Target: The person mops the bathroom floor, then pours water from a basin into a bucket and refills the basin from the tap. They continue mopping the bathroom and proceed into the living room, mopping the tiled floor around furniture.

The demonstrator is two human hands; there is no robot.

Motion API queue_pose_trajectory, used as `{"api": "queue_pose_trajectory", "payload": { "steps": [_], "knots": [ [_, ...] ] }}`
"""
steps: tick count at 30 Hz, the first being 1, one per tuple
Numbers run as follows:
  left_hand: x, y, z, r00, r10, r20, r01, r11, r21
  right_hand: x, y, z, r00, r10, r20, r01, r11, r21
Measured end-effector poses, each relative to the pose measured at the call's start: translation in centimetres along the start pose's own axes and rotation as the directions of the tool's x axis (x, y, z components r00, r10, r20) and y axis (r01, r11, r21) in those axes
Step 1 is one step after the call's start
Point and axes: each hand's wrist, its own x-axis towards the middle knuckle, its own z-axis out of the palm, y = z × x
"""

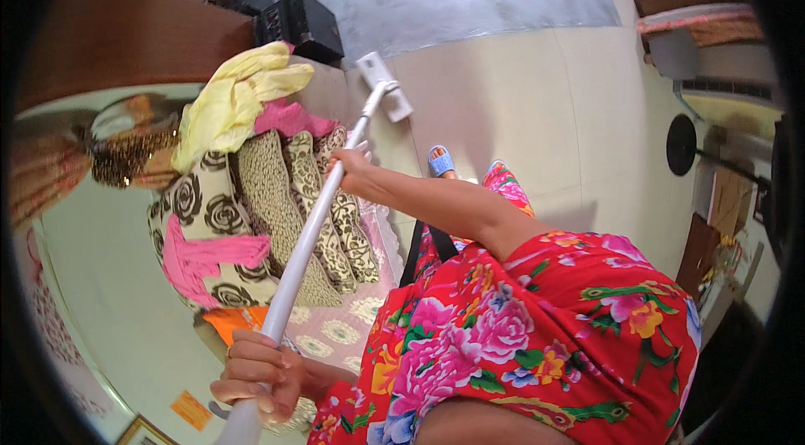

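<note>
A white flat mop stretches diagonally from the lower left, its long pole [308, 237] leading to a rectangular head [385, 86] on the tiled floor. My left hand [261, 376] is wrapped around the thick pole near the bottom left of the view. Farther up, my right hand [349, 169] grips the pole, above the edge of a sofa. The mop head lies ahead of my blue slipper [441, 160], beside the border of a grey floor area. My floral red clothing fills the lower right; the near end of the pole is cut off by the view's edge.
Patterned cushions [264, 193] crowd the sofa at left, with pink cloth [204, 256] and yellow cloth [236, 99] over them. Black speaker-like boxes [308, 23] stand near the mop head, beside a brown wooden cabinet [126, 36]. A round black object [681, 145] on a pole is at right.
</note>
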Motion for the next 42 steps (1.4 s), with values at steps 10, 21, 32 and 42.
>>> {"api": "queue_pose_trajectory", "payload": {
  "steps": [10,21,32,42],
  "knots": [
    [2.0,-3.3,10.2,0.975,0.083,0.206,-0.096,0.994,0.054,0.4,-7.7,-0.8,0.999,-0.036,-0.034,0.035,0.998,-0.042],
    [5.9,1.1,30.9,0.782,0.151,0.604,0.149,0.896,-0.418,-22.0,-28.3,-14.8,0.911,-0.404,0.079,0.335,0.84,0.427],
    [-5.5,-3.6,49.5,0.638,0.179,0.749,0.502,0.641,-0.58,-32.5,-36.9,-43.4,0.532,-0.735,-0.422,0.84,0.392,0.376],
    [-19.7,-4.6,57.9,0.526,0.21,0.824,0.686,0.469,-0.557,-40.1,-40.7,-62.4,0.26,-0.599,-0.757,0.949,0.305,0.084]
  ]
}}
